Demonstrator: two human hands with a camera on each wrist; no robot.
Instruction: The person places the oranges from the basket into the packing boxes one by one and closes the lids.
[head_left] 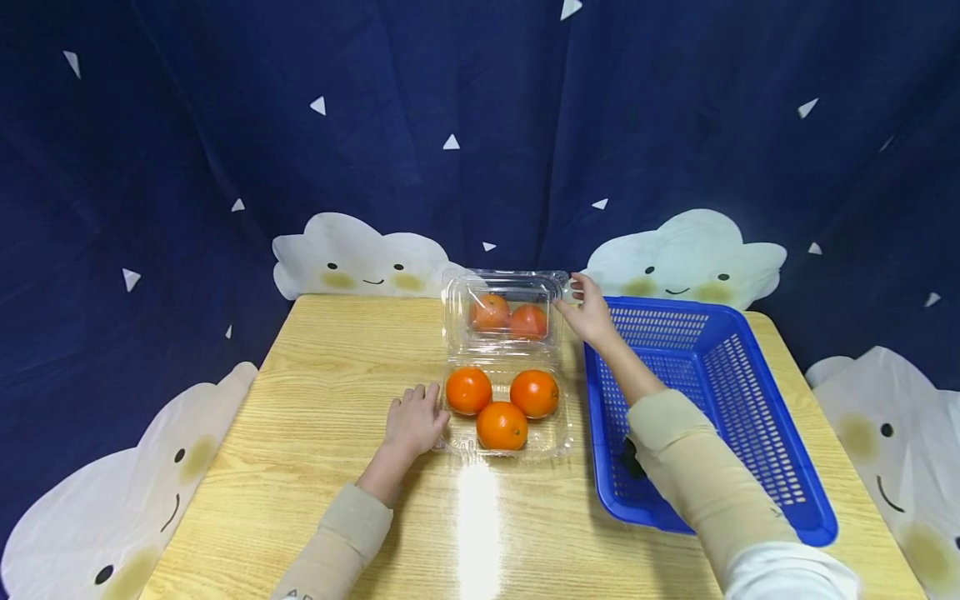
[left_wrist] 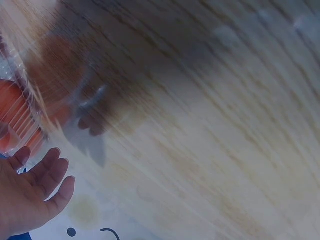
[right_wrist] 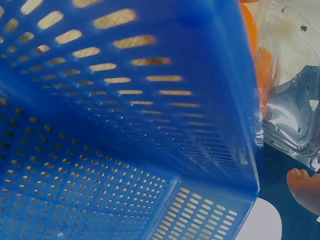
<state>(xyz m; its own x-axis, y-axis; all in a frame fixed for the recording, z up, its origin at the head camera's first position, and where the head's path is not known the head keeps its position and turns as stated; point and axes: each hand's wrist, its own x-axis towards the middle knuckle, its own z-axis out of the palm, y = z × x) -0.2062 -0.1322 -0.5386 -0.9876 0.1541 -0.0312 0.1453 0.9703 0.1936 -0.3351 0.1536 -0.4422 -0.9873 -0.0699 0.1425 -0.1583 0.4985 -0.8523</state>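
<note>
A clear plastic clamshell container (head_left: 551, 437) lies on the table with three oranges (head_left: 502, 426) in its base. Its hinged lid (head_left: 457, 333) stands raised at the far side. Two orange round shapes show in the lid; whether they are reflections or fruit behind it, I cannot tell. My right hand (head_left: 591, 315) holds the lid's upper right edge, thumb on the near side and fingers behind; in the right wrist view only its fingers (right_wrist: 302, 185) show. At the container's left side rests my left hand (head_left: 415, 419), its fingers loosely bent and holding nothing.
A blue perforated plastic basket (head_left: 780, 417) stands right of the container, under my right forearm. A small dark thing (head_left: 632, 458) lies in it, partly hidden by the sleeve. A dark blue curtain with clouds (head_left: 360, 258) hangs behind the wooden table (head_left: 315, 375).
</note>
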